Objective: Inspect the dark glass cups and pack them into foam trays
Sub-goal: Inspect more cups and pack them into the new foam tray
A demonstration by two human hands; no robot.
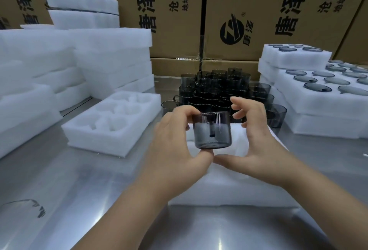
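Stacked blank foam sheets (111,50) stand at far left on the bench (59,190), with an empty foam tray (111,124) just beside them. At centre, the left hand (175,146) pinches a dark glass cup (212,130) between rim and base, above a foam block. The cup sits upright, mouth up, its handle turned away. It looks smooth, rigid and breakable, so wall-and-base holds suit it. The right hand (256,136) hovers spread beside it, apparently holding nothing. Filled trays (318,94) stand right.
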